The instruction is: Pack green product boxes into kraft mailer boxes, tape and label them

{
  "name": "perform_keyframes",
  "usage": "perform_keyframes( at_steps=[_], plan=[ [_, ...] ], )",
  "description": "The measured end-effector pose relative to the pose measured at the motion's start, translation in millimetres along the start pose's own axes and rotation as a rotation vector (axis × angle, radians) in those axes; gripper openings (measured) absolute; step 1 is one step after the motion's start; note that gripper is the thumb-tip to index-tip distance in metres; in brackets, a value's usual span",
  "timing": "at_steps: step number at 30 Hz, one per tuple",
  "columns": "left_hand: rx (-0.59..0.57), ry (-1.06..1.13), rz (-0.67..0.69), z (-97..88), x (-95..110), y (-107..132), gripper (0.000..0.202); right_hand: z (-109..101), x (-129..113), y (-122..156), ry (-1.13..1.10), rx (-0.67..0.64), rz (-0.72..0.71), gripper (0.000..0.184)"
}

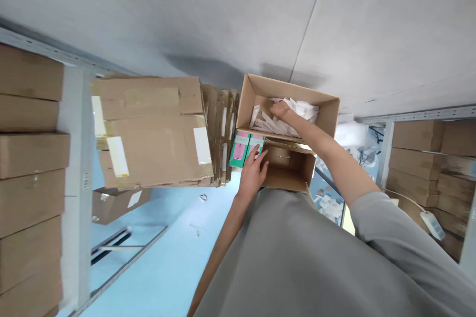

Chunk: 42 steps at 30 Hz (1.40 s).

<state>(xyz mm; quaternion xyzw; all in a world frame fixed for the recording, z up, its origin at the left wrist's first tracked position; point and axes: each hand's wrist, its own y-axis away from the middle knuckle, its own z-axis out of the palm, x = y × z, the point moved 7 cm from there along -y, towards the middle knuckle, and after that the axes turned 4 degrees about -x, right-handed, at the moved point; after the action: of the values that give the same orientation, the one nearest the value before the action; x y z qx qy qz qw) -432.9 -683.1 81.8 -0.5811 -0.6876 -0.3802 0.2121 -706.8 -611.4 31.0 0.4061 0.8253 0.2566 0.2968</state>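
In the head view, our two green-and-pink boxes (240, 147) lie side by side at the left end of the nearer carton (284, 178), long axes pointing away from us, far ends leaning slightly right. Our left hand (251, 177), fingers loosely spread, touches the right-hand box without grasping it. Our right hand (280, 109) curls among white slips (305, 109) in the farther carton (293, 87); we cannot tell its hold. The boxes' print is too small to read.

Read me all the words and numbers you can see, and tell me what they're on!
None are clear enough to read.
Green-and-pink boxes: print too small.
White labels on the flattened cardboard: too blurred to tell.
Left shelf post: small dark marks, too blurred.
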Motion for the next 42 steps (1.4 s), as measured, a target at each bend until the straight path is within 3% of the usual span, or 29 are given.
perform_keyframes(
  at_steps=[3,6,9,11,13,15,18,21,23,26,29,32,34,38,42],
  plan=[
    [-0.003,0.004,0.019,-1.2,-2,-3,0.044,-8,4,11,0.098,-0.051,0.025,0.021],
    [0.000,-0.003,0.049,-1.6,-3,-8,0.044,-35,11,49,0.163,0.040,0.050,0.033],
    [-0.005,-0.014,0.074,-0.9,-3,-14,0.043,-67,17,123,0.100,0.304,0.112,0.037],
    [-0.008,-0.015,0.091,0.1,-1,-17,0.043,-72,18,183,-0.026,0.448,0.175,0.039],
    [-0.012,-0.013,0.106,1.8,0,-20,0.043,-55,12,238,-0.141,0.510,0.216,0.040],
    [-0.018,-0.012,0.114,4.3,0,-21,0.044,-19,0,274,-0.228,0.482,0.216,0.037],
    [-0.023,-0.008,0.120,7.8,-1,-24,0.046,50,-20,289,-0.274,0.324,0.205,0.031],
    [-0.013,-0.003,0.130,9.0,-2,-25,0.047,104,-26,281,-0.139,0.128,0.273,0.028],
    [-0.005,-0.008,0.130,8.9,-2,-25,0.046,118,-27,276,-0.052,0.028,0.301,0.033],
    [0.006,-0.014,0.125,8.3,-2,-23,0.046,95,-28,273,-0.026,0.044,0.247,0.035],
    [0.017,-0.008,0.112,8.0,0,-19,0.045,37,-24,255,-0.046,0.217,0.186,0.034],
    [0.021,-0.009,0.095,9.0,1,-15,0.044,-15,-17,200,-0.044,0.301,0.117,0.038],
    [0.021,-0.010,0.080,10.6,0,-11,0.044,-30,-12,145,-0.003,0.247,0.065,0.036],
    [0.031,-0.002,0.029,15.7,-6,-1,0.045,-18,-4,35,0.107,0.058,0.037,0.043],
    [0.051,0.021,-0.020,20.1,-10,8,0.046,10,10,-25,0.212,-0.030,0.099,0.046]
  ],
)
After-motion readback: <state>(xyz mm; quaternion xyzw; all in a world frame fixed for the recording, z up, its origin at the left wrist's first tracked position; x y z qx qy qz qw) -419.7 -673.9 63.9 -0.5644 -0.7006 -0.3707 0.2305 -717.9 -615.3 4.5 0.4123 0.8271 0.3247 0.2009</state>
